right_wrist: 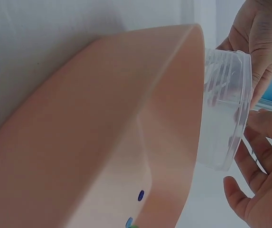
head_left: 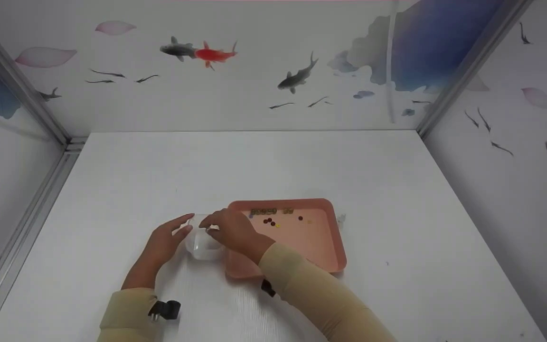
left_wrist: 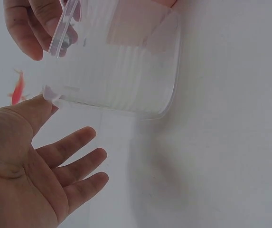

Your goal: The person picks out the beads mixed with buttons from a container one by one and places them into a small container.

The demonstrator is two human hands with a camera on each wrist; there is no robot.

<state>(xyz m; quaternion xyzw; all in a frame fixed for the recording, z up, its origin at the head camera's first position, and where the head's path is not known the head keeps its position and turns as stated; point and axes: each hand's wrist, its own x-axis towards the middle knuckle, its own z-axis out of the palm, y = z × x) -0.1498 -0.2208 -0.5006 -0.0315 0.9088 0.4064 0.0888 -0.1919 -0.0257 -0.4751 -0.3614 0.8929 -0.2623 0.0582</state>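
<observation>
A clear plastic container point(head_left: 204, 247) stands on the white table beside the left edge of a pink tray point(head_left: 287, 259). My left hand point(head_left: 162, 244) is at the container's left side; in the left wrist view one digit touches the rim corner while several other fingers point(left_wrist: 86, 164) spread straight. Over the container's rim reaches my right hand point(head_left: 238, 230), its fingers bent. At its fingertips in the left wrist view shows a small shiny round piece point(left_wrist: 67, 42), seen partly through the plastic. Inside the tray lie several small dark round pieces point(head_left: 273, 223) and a yellow piece point(head_left: 278, 225).
Greenish-gold small pieces point(head_left: 264, 211) form a row along the tray's far side. A dark blue disc point(right_wrist: 141, 195) lies near the tray's wall. White walls point(head_left: 249, 104) printed with fish border the table point(head_left: 392, 180) at the back and sides.
</observation>
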